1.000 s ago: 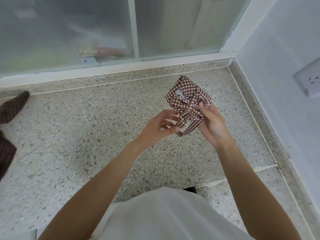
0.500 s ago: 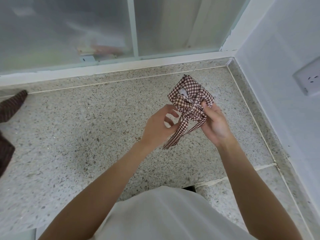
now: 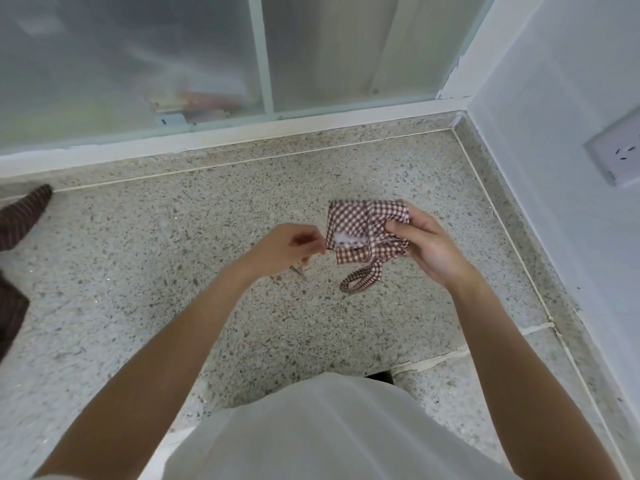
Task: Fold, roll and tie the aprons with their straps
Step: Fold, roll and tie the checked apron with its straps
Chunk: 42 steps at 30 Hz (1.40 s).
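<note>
My right hand [image 3: 427,242] grips the checked apron bundle [image 3: 360,230] above the bench [image 3: 138,271]; my left hand [image 3: 287,247] pinches its edge, strap loop [image 3: 360,282] dangling.

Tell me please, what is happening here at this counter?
A person is tying up a rolled checked apron above a speckled stone counter. The right hand grips the bundle; the left hand pinches at its edge. A strap loop hangs loose below, so the tying looks unfinished. Dark striped cloth lies at the left.
</note>
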### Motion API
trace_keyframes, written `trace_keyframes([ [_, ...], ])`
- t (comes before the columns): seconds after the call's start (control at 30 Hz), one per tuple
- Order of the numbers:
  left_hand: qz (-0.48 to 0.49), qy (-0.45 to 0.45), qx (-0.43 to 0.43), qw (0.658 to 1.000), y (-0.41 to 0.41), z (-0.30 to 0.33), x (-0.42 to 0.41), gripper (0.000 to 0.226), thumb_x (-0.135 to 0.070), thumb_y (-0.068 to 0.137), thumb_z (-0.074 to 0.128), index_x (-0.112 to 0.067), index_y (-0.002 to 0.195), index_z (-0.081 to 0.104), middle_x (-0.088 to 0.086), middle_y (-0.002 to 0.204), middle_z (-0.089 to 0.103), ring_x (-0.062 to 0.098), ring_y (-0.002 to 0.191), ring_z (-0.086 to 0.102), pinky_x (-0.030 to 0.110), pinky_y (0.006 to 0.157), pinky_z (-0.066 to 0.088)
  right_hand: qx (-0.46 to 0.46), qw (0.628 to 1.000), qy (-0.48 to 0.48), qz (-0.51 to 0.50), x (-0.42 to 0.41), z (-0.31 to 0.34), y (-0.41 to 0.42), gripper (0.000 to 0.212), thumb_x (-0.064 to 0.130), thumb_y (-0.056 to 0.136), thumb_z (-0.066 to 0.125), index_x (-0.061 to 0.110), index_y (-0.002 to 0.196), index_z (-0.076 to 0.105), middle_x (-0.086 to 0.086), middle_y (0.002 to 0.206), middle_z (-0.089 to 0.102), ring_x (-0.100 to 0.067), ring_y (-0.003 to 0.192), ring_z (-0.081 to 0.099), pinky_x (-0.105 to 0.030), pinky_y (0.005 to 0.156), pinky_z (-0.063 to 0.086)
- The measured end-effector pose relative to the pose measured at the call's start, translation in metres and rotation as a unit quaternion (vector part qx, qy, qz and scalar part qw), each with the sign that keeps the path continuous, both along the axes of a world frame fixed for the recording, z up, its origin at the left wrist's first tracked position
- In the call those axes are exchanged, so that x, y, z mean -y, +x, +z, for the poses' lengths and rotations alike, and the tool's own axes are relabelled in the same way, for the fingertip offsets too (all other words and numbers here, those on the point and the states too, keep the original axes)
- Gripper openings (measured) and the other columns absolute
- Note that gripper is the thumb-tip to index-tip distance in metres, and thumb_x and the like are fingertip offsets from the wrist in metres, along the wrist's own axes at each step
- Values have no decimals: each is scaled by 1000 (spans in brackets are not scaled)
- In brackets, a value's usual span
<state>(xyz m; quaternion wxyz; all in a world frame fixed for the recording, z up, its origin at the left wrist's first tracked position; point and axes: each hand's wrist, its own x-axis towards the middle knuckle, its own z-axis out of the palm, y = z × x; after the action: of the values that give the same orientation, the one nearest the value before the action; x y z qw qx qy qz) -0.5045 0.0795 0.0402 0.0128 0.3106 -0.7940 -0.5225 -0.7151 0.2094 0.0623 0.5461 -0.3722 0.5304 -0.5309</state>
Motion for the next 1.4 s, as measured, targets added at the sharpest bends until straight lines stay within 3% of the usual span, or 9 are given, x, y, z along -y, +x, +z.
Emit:
trace_keyframes([
  [0.27, 137, -90, -16, 986, -4, 19, 35, 16, -36, 91, 54, -26, 92, 66, -11, 67, 59, 2, 50, 47, 6, 43, 34, -451, 879, -42, 149, 11, -16, 5, 11, 17, 93, 56, 16, 103, 58, 2, 89, 65, -17, 72, 63, -35, 62, 52],
  [0.5, 175, -105, -134, 970, -10, 31, 26, 13, -27, 90, 59, -30, 101, 66, -20, 82, 68, -1, 61, 59, 16, 54, 43, -541, 833, -20, 117, 35, -36, 22, 19, 18, 94, 54, 10, 111, 55, -5, 85, 66, -13, 61, 56, -23, 55, 44],
  [0.67, 203, -117, -70, 970, 4, 9, 23, 18, -27, 90, 59, -22, 106, 65, -14, 83, 70, -5, 43, 48, 9, 39, 32, -421, 900, 89, -74, 68, -45, 27, 23, 23, 97, 47, 4, 110, 48, -10, 80, 60, -18, 63, 53, -26, 53, 37],
  [0.77, 227, -97, -42, 968, 7, -11, 29, 13, -35, 89, 60, -26, 93, 69, -17, 78, 70, 4, 47, 51, 14, 42, 34, -176, 964, 149, -132, 96, -59, 40, 17, 18, 97, 48, 7, 108, 54, -2, 96, 63, -17, 86, 60, -26, 73, 45],
  [0.87, 260, -87, -12, 962, 3, -34, 41, 11, -34, 88, 61, -27, 91, 68, -20, 81, 66, -3, 65, 59, 7, 59, 43, 61, 957, 222, -178, 123, -77, 51, 20, 14, 97, 48, 10, 115, 56, -5, 110, 65, -19, 100, 62, -28, 85, 49],
  [0.97, 291, -44, 20, 955, -9, -69, 59, 5, -32, 89, 61, -31, 91, 65, -25, 84, 62, -13, 78, 57, 2, 71, 43, 75, 941, 267, -197, 146, -105, 53, 24, 10, 97, 47, 1, 118, 50, -12, 115, 62, -21, 99, 60, -24, 78, 50],
  [1.17, 291, -17, 18, 956, -40, -119, 70, 14, -27, 89, 62, -20, 97, 70, -11, 94, 68, -1, 87, 60, 2, 75, 40, -215, 923, 289, -134, 154, -145, 27, 44, 19, 96, 50, 6, 135, 36, -12, 131, 49, -26, 121, 48, -34, 98, 39],
  [1.3, 276, -15, 16, 961, -58, -131, 65, 17, -22, 90, 60, -18, 105, 69, -12, 94, 64, 0, 83, 58, 3, 74, 42, -502, 850, 67, -145, 141, -145, 8, 36, 10, 93, 53, 6, 128, 49, -15, 127, 49, -27, 114, 44, -27, 94, 34],
  [1.4, 275, -12, 9, 961, -63, -137, 62, 16, -17, 89, 61, -16, 104, 68, -6, 93, 68, 5, 80, 63, 14, 76, 49, -544, 836, -70, 2, 150, -141, -4, 20, 9, 87, 62, 8, 107, 65, -9, 110, 62, -25, 105, 51, -33, 89, 44],
])
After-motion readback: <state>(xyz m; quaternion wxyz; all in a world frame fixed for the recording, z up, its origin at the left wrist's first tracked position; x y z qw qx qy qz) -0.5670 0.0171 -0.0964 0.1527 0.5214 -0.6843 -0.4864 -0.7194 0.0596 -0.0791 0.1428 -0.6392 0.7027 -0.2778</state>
